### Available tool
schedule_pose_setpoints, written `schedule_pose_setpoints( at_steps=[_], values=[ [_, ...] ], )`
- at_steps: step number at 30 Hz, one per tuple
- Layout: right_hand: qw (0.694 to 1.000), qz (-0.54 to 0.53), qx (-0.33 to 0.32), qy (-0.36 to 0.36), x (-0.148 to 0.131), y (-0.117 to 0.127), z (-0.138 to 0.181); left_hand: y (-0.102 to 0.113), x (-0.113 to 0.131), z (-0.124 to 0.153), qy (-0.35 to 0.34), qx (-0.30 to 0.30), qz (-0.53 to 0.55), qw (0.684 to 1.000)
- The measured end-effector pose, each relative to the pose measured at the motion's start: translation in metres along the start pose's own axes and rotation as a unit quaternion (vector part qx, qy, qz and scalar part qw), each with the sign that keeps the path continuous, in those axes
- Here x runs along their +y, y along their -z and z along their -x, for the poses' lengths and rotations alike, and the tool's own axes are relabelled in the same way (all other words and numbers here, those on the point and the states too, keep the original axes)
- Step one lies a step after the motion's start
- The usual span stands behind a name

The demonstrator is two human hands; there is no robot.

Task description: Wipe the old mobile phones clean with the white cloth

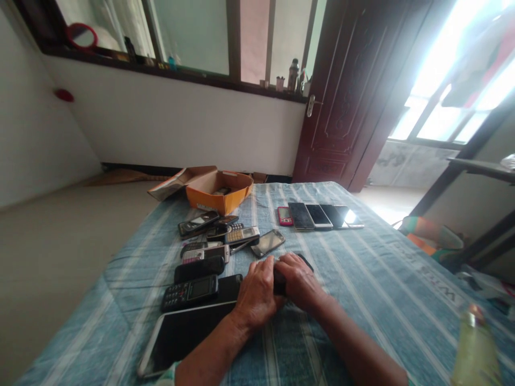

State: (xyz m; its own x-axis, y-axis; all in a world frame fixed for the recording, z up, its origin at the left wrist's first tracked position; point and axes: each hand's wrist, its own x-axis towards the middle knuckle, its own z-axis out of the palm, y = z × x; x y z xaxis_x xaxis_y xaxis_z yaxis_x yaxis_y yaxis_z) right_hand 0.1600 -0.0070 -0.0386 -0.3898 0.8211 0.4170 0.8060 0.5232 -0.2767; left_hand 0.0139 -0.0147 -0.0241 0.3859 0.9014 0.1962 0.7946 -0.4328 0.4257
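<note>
Close together over the middle of the table, my left hand [257, 289] and my right hand [298, 279] are both closed around a dark phone [279, 282]. Much of it is covered by the fingers, so its front cannot be made out. To the left of my hands lie a white-framed tablet [189, 332], a black keypad phone [189, 291] and a dark phone lying face down [199, 269]. Beyond them is a cluster of several older phones, among them a gold keypad phone [242, 235]. A silver touchscreen phone [268, 243] rests just ahead of my left hand.
An open orange cardboard box [219, 199] with something dark inside stands at the far left of the cloth-covered table [362, 300]. Farther right, a red phone [285, 216] and several smartphones [319, 215] lie in a row. A yellowish bottle [475, 348] is at the near right.
</note>
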Motion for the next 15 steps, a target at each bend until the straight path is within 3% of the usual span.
schedule_pose_setpoints(
  at_steps=[4,15],
  values=[
    [0.998,-0.035,0.013,0.042,-0.007,0.0,-0.003,-0.002,0.001,0.001,-0.021,0.034,0.017,0.999],
    [0.999,0.036,-0.002,0.014,0.003,0.001,-0.017,-0.002,0.004,0.003,-0.031,0.068,0.013,0.997]
  ],
)
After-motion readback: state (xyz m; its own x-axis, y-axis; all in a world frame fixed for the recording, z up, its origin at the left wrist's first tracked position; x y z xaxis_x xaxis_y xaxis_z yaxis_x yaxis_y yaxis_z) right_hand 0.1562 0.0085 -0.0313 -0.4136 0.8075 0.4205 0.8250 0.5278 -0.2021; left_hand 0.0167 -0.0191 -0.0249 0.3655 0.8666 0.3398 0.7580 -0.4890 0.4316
